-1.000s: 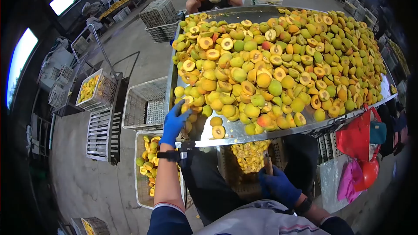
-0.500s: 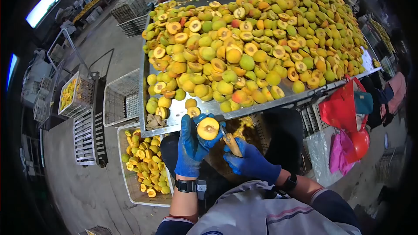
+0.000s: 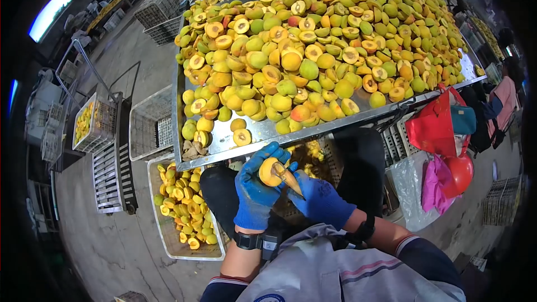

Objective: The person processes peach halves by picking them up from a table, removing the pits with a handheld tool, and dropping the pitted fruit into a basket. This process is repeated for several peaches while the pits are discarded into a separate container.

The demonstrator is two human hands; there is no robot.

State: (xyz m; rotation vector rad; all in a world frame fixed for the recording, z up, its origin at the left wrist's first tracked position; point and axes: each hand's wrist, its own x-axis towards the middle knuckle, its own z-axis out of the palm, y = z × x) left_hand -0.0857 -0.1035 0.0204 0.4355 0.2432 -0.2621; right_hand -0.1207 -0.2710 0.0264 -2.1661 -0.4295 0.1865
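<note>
Peach half (image 3: pixel 271 171) in left grip (image 3: pixel 257 182); crate (image 3: pixel 189 212) holds fruit halves (image 3: pixel 187 204).

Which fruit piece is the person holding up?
The yellow fruit piece in the left hand, against the tool; other pieces lie on the metal table or in crates.

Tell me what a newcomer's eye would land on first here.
Probably the heap of yellow-green fruit, much of it halved, covering most of the metal table. Next, below its near edge, the blue-gloved left hand with a fruit piece, and the right hand holding a wooden-handled tool to it. Then the red bag at right.
</note>
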